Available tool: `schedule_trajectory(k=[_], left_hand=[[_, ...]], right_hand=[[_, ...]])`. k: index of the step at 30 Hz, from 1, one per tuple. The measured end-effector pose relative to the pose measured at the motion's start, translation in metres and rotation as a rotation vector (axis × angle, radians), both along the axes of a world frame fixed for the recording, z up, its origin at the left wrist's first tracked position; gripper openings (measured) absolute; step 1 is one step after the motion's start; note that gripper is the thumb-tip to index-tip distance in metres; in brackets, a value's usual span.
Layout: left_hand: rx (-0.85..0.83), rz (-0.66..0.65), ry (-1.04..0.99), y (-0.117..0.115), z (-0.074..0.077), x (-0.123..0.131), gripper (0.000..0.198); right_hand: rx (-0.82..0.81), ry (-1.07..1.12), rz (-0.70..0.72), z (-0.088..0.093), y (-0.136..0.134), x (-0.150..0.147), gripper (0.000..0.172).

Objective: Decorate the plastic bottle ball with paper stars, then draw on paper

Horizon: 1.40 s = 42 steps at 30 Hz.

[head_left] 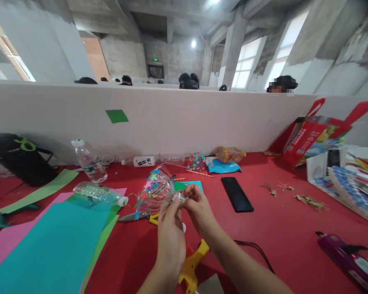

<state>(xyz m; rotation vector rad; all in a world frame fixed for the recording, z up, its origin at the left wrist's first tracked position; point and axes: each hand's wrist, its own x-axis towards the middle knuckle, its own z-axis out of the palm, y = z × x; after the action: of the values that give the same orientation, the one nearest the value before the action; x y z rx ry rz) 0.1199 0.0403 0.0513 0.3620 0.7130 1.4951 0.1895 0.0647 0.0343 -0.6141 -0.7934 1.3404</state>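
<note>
Both hands meet above the middle of the red table. My left hand (171, 224) is closed around the whitish end of a clear plastic piece (156, 185) decorated with coloured stars, which fans out towards the far left. My right hand (200, 206) pinches at the same end with thumb and forefinger; whether it grips something small there is hidden. Scissors (134, 215) with yellow handles lie just left of my left hand. Beneath my wrists sits a yellow tool (192, 267) shaped like a glue gun, partly covered. A small white round thing shows beside my left hand.
Coloured paper sheets (55, 241) and a lying clear bottle (98, 192) are at left. A black phone (236, 194) lies right of my hands. Dry plant bits (309, 201), a purple corded device (345, 259) and a red bag (309, 139) stand farther right. A white partition (178, 122) closes the back.
</note>
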Motion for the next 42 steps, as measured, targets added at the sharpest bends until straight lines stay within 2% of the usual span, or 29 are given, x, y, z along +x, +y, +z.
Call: schedule_trajectory(k=[4,8,10,13,17,22,30,37,42], left_hand=[[-0.062,-0.010,-0.023,-0.007,0.011,-0.002,0.015],[-0.149,-0.073,-0.067,-0.014,0.027,-0.006,0.018],[-0.182,-0.129,-0.089,-0.017,0.036,-0.009,0.015],[-0.197,-0.200,-0.104,-0.020,0.043,-0.013,0.014],[-0.216,-0.274,-0.105,-0.021,0.044,-0.018,0.019],[-0.223,-0.334,-0.131,-0.020,0.041,-0.021,0.019],[-0.239,-0.286,-0.137,-0.022,0.043,-0.019,0.019],[-0.219,-0.331,-0.143,-0.020,0.043,-0.019,0.018],[-0.238,-0.308,-0.149,-0.024,0.044,-0.018,0.016]], right_hand=[[0.106,-0.232,-0.197,0.008,-0.009,0.003,0.023],[0.313,-0.647,-0.409,0.019,-0.022,0.010,0.028],[0.454,-0.826,-0.469,0.025,-0.027,0.013,0.031],[0.601,-0.978,-0.510,0.034,-0.033,0.016,0.031],[0.634,-1.059,-0.492,0.042,-0.038,0.016,0.029],[0.613,-1.101,-0.506,0.044,-0.041,0.015,0.027],[0.610,-1.106,-0.529,0.046,-0.043,0.013,0.033],[0.611,-1.113,-0.517,0.047,-0.044,0.014,0.040],[0.643,-1.141,-0.542,0.047,-0.044,0.014,0.044]])
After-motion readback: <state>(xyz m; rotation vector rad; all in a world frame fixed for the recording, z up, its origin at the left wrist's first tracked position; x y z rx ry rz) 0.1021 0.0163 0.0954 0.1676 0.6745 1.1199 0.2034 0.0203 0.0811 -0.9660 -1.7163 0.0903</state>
